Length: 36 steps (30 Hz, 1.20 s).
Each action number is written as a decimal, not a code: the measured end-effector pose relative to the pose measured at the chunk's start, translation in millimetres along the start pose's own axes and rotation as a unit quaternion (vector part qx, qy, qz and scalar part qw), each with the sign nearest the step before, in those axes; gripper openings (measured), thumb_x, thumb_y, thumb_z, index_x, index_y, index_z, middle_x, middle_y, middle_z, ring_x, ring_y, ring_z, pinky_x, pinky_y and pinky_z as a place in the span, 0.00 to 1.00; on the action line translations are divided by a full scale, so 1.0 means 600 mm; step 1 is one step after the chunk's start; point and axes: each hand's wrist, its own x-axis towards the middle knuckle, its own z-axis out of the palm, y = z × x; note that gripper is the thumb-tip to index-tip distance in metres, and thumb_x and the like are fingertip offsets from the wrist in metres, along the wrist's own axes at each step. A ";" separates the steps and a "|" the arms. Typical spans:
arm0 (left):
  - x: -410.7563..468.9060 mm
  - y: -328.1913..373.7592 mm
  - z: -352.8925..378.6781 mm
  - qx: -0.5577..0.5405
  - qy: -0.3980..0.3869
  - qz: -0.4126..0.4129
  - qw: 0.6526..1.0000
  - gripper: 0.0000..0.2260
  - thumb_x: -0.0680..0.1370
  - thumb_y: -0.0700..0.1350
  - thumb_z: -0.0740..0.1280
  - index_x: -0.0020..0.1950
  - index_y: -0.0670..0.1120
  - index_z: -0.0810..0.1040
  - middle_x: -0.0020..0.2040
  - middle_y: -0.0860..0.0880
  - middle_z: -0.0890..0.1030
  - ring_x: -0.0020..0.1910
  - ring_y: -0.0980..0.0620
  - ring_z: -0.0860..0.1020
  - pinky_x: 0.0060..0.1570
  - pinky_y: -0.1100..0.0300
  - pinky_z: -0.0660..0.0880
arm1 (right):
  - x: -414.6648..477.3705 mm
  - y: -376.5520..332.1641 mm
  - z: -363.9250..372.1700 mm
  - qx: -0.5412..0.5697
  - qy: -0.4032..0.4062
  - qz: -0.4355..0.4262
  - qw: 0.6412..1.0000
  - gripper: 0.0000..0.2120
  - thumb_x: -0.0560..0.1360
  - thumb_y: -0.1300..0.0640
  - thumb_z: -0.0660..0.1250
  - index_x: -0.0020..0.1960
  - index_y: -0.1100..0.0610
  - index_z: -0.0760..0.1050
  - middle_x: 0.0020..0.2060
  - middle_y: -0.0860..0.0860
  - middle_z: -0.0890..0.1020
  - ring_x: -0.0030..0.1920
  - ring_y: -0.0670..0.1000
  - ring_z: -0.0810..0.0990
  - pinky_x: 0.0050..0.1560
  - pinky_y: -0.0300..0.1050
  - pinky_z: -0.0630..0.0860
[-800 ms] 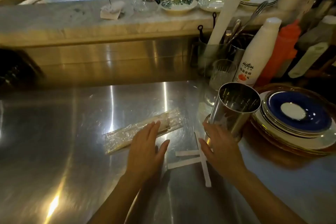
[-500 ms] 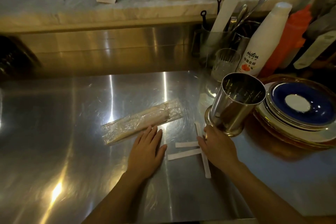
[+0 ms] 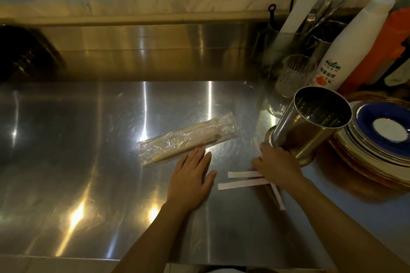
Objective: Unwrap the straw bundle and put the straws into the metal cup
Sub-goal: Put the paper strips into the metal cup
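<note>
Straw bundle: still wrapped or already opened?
Wrapped. The straw bundle lies flat on the steel counter, clear crinkled film covering it end to end; neither hand holds it.

My left hand: palm down, flat, fingers straight and close together, thumb splayed to the right, holding nothing. My right hand: palm down, knuckles up, fingers loosely curled forward, nothing gripped. Both forearms: bare, entering from the bottom edge, angling up and inward.
</note>
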 end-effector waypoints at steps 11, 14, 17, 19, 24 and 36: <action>0.002 -0.003 0.006 -0.007 0.008 0.004 1.000 0.24 0.78 0.59 0.50 0.71 0.51 0.62 0.73 0.48 0.64 0.73 0.51 0.59 0.70 0.55 0.48 | -0.049 -0.065 -0.165 0.083 0.031 -0.148 0.985 0.13 0.76 0.53 0.59 0.33 0.46 0.64 0.26 0.48 0.72 0.25 0.45 0.73 0.28 0.35 0.67; 0.003 -0.004 0.005 -0.005 0.012 0.007 1.000 0.24 0.78 0.59 0.50 0.71 0.51 0.62 0.73 0.48 0.65 0.73 0.51 0.59 0.70 0.55 0.49 | -0.062 -0.078 -0.224 0.141 0.138 -0.152 0.969 0.08 0.76 0.56 0.60 0.39 0.56 0.71 0.28 0.50 0.74 0.28 0.47 0.74 0.30 0.34 0.69; 0.002 -0.004 0.004 -0.003 0.017 0.007 1.000 0.24 0.78 0.59 0.51 0.71 0.50 0.63 0.72 0.48 0.65 0.72 0.51 0.60 0.70 0.55 0.49 | -0.071 -0.080 -0.265 0.160 0.261 -0.163 0.938 0.08 0.76 0.58 0.60 0.49 0.62 0.73 0.36 0.51 0.76 0.34 0.45 0.75 0.34 0.31 0.71; 0.001 -0.004 0.004 -0.001 0.019 0.009 1.000 0.24 0.78 0.59 0.51 0.71 0.50 0.64 0.72 0.48 0.66 0.72 0.51 0.60 0.70 0.55 0.49 | -0.072 -0.072 -0.279 0.170 0.364 -0.155 0.902 0.10 0.77 0.57 0.59 0.52 0.64 0.73 0.40 0.55 0.77 0.38 0.50 0.77 0.40 0.36 0.73; 0.002 -0.004 0.004 -0.001 0.020 0.014 1.000 0.24 0.78 0.58 0.51 0.71 0.50 0.63 0.73 0.48 0.65 0.73 0.51 0.60 0.70 0.55 0.49 | -0.052 -0.029 -0.272 0.154 0.459 -0.099 0.870 0.13 0.77 0.54 0.58 0.53 0.64 0.72 0.46 0.65 0.80 0.43 0.53 0.78 0.45 0.47 0.76; -0.002 -0.003 0.003 -0.018 0.027 0.012 0.999 0.23 0.78 0.58 0.53 0.71 0.50 0.64 0.73 0.48 0.65 0.72 0.51 0.60 0.70 0.55 0.51 | 0.034 0.007 -0.274 -0.132 -0.053 0.028 0.989 0.12 0.75 0.55 0.60 0.55 0.60 0.72 0.49 0.57 0.78 0.48 0.55 0.76 0.50 0.49 0.74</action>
